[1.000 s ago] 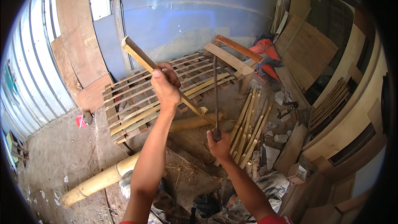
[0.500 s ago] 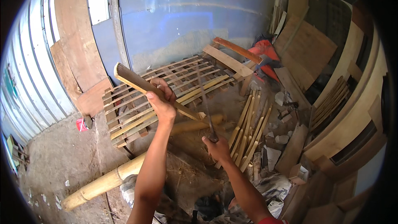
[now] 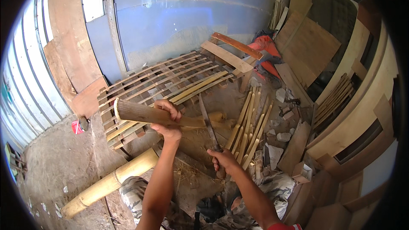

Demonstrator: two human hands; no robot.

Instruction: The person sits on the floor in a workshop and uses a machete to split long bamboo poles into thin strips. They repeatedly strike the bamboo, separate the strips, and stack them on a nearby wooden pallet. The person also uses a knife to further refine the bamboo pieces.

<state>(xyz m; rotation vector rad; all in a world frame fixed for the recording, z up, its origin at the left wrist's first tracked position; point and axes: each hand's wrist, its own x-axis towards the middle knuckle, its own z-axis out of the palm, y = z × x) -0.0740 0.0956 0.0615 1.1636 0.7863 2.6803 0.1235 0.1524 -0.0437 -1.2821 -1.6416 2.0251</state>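
My left hand [image 3: 169, 122] is closed around the middle of a split bamboo piece [image 3: 135, 112], which lies nearly level, its wide end pointing left. In my right hand [image 3: 224, 161] is the handle of a long knife [image 3: 208, 123], its blade slanting up and away. The blade crosses in front of the bamboo piece's right end; whether they touch I cannot tell. Behind that end lies a bamboo pole [image 3: 219, 117], partly hidden. Several thin bamboo strips [image 3: 255, 123] lie in a bundle just right of the knife.
A slatted bamboo rack [image 3: 170, 74] rests on the ground ahead. At the left lies a thick bamboo pole [image 3: 104, 187]. Stone rubble [image 3: 284, 137] and boards [image 3: 297, 147] crowd the right side, with a wooden bench [image 3: 228, 55] further back and a red container [image 3: 77, 127] at far left.
The split bamboo has swung from a steep slant to nearly level, its wide end lower. My right hand has drawn lower, and the knife blade now crosses near the bamboo's right end.
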